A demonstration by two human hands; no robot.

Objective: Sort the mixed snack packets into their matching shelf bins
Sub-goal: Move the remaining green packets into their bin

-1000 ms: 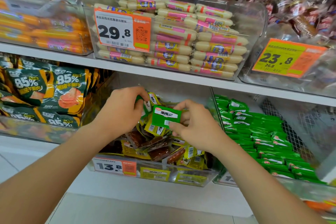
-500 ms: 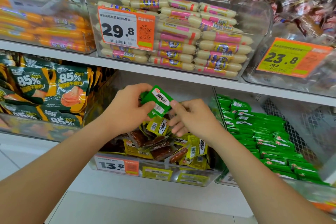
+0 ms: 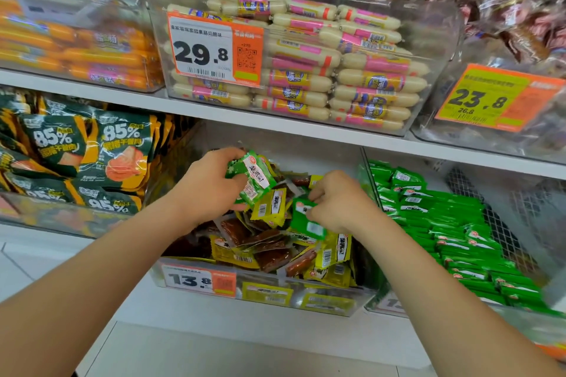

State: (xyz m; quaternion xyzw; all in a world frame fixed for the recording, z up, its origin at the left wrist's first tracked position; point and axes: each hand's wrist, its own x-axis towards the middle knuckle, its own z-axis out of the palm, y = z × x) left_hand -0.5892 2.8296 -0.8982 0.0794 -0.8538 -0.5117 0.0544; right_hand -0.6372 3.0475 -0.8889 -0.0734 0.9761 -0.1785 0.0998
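**Both hands over the 13.8 bin, green in each**

Tags first. The middle bin (image 3: 330, 304) carries a white-and-orange price tag (image 3: 200, 280) reading 13.8. It's heaped with yellow packets (image 3: 332, 249) showing barcodes, plus brown strips behind clear film. On the shelf above, a big tag (image 3: 214, 52) says 29.8 with a QR code beside it, stuck on a clear tub of cream sausages (image 3: 376, 82) with pink and yellow bands. Far right, an orange-and-green tag (image 3: 490, 101) shows 23.8 over a smaller 26.8. Left of the middle bin, dark green pouches (image 3: 92, 150) shout 85%. The Chinese lettering I can't read reliably from here.

Now the hands. The left hand (image 3: 208, 190) is curled round a green bundle (image 3: 252, 176) of small packets. The front one shows a white label strip with red and black characters and a barcode at its lower end, and its long axis runs from upper left down to lower right. The right hand (image 3: 340, 202) pinches a single green packet (image 3: 301, 217) between thumb and fingers. It's tilted the same way, barcode end lowest, low over the yellow heap. The two hands are apart but near each other, both above the middle bin. Just to the right, the neighbouring bin (image 3: 386, 306) holds rows of stocked green packs (image 3: 453, 223) in the same colour
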